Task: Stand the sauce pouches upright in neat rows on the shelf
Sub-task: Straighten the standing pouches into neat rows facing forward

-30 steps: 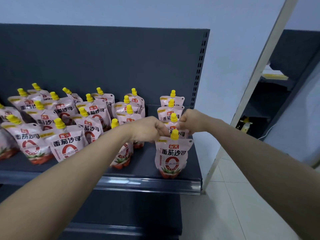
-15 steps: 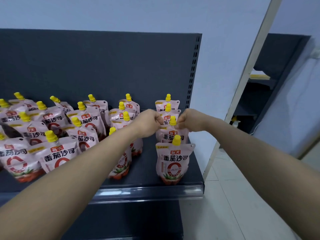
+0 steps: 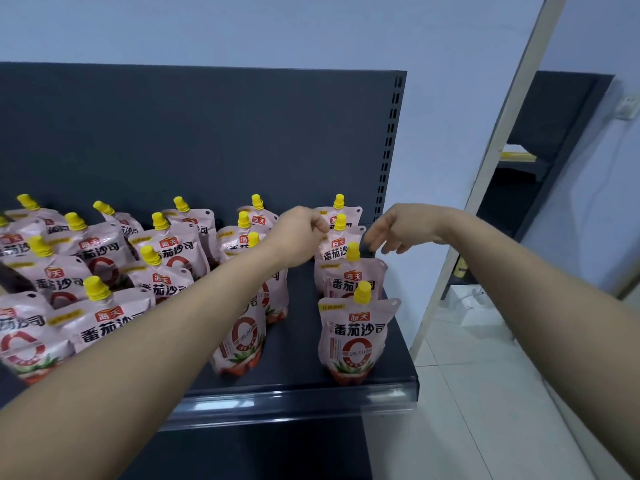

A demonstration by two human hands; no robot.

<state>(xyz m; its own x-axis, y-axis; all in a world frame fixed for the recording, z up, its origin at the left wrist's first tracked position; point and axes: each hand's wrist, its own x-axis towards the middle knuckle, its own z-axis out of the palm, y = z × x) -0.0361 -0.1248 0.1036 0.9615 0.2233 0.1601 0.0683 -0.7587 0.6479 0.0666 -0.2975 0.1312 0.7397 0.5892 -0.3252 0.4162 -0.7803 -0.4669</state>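
The rightmost column of pouches [image 3: 356, 334] runs from the shelf [image 3: 301, 344] lip at lower centre up toward the back panel [image 3: 207, 133]. Both hands sit at its far end, just right of frame centre. The left hand [image 3: 299, 237] is curled against the top left corner of the second pouch [image 3: 334, 252] from the back; whether it pinches that corner I cannot tell. The right hand [image 3: 394, 230] hangs slack and empty, just right of it. That pouch stands spout up between them, the left hand nearer, so any straightening likely falls to it.
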